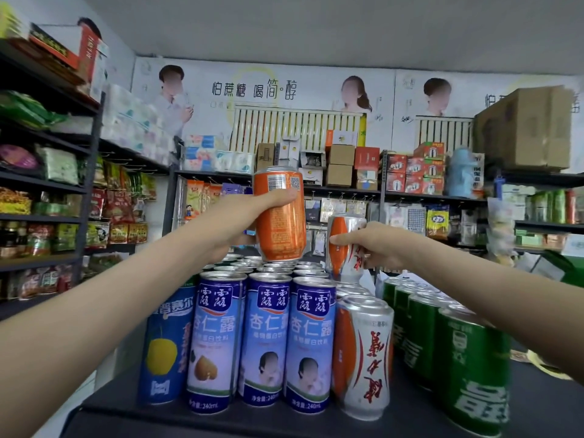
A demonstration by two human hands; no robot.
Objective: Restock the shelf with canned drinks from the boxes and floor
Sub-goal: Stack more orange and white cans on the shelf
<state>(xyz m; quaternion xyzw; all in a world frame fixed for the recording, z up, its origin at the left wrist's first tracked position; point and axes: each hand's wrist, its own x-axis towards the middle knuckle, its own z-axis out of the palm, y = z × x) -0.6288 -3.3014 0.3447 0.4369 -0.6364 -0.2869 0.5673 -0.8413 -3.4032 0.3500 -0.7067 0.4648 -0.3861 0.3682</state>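
left hand [240,222] wrapped round orange can [279,213], held up over blue cans [268,339] on shelf [221,418]. right hand [376,245] pinching orange/white can [343,248], fingers curled, above same-type can [363,355] w/ green cans [467,368] just beside.

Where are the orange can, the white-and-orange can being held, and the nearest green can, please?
orange can [279,222]: head view, middle of its side.
white-and-orange can [343,262]: head view, lower body.
nearest green can [471,380]: head view, front wall.

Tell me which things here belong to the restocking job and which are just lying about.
Job: left hand, tall orange metal can; right hand, orange-and-white metal can; blue-and-white cans, green cans on dark shelf.
Lying about: colourful snack packets, big brown cardboard box, small red boxes.
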